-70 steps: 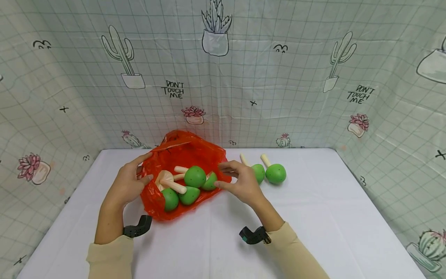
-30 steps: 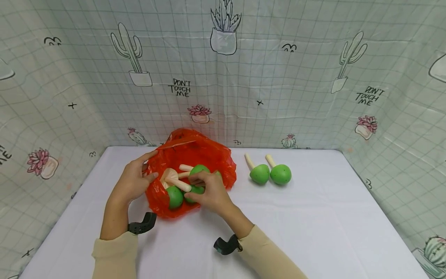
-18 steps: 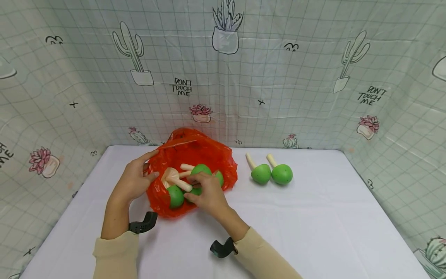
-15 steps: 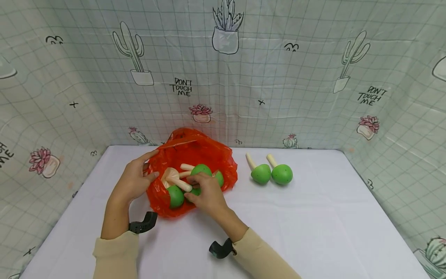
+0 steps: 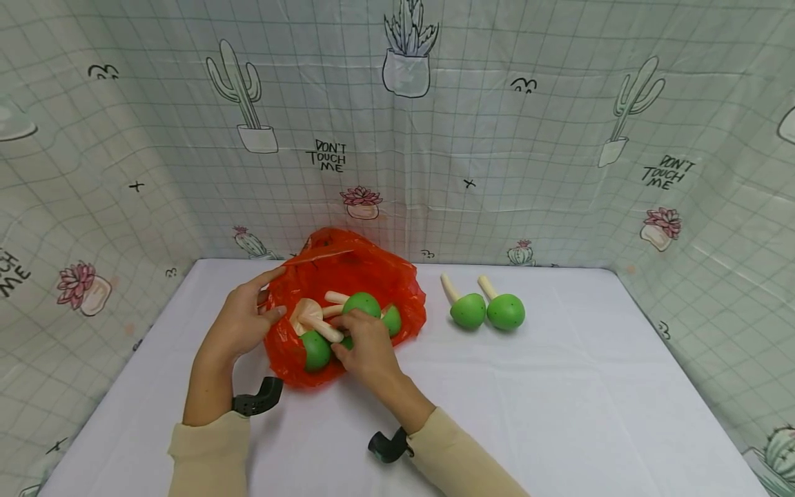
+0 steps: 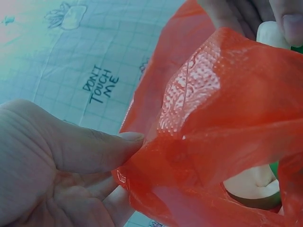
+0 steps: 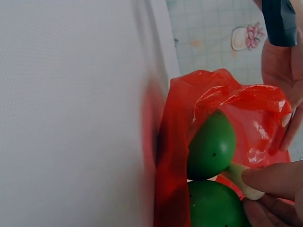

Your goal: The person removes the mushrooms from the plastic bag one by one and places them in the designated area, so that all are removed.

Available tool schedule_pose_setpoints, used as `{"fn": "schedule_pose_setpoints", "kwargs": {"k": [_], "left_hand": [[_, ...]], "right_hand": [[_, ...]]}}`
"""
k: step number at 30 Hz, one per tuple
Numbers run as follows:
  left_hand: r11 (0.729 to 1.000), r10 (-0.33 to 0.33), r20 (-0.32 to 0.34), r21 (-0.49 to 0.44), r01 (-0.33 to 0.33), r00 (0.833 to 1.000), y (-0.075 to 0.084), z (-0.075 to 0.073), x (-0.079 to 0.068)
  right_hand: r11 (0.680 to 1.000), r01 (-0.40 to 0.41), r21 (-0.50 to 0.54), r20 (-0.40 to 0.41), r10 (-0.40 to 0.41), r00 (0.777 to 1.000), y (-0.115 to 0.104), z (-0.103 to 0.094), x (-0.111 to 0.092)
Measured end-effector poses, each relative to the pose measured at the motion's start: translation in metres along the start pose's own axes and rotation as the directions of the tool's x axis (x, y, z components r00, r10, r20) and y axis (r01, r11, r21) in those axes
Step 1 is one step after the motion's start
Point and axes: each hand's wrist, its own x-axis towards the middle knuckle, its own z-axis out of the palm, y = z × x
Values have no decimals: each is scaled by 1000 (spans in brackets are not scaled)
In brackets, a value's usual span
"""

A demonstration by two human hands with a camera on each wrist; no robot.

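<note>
A red plastic bag [image 5: 348, 266] lies with its mouth facing me, holding several toy mushrooms with green caps [image 5: 317, 351] and pale stems. My left hand [image 5: 239, 321] pinches the bag's left edge; in the left wrist view the thumb [image 6: 102, 149] presses on the film with the fingers behind. At the bag's mouth, my right hand [image 5: 369, 348] pinches a mushroom's pale stem [image 7: 241, 179] between thumb and fingers. That mushroom's pale underside [image 5: 304, 312] points up. My right hand partly covers another green cap beneath it.
Two more green toy mushrooms [image 5: 468, 311] lie side by side on the white table [image 5: 528, 414], right of the bag. A patterned cloth backdrop [image 5: 466, 124] rises behind and at both sides. Each wrist wears a black camera mount [image 5: 388, 445].
From the bag's right edge, my right hand has moved left into its mouth and taken hold of a mushroom stem. My left hand stays on the bag's left edge. The head view has shifted slightly.
</note>
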Motion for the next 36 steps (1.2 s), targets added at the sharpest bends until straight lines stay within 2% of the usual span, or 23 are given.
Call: {"fn": "schedule_pose_setpoints", "kwargs": {"k": [6,15,22,30,36], "left_hand": [[1000,8,0,9,-8,1000,0,0,0],[1000,-1,-3,8,1,1000,2,1,-1],[1000,11,-5,0,-11,1000,-1,0,0],[1000,-9,12,-14,9,1000,-1,0,0],[1000,-9,12,-15,9,1000,0,1,0]], "right_hand": [[1000,13,-13,-31,-13,999,1,1,-1],[982,-51,183,-65,63,996,5,2,0],[949,-35,313,-137,82,987,7,-2,1],[891,30,454,-242,90,966,9,-8,5],[841,22,540,-231,124,965,8,-18,8]]}}
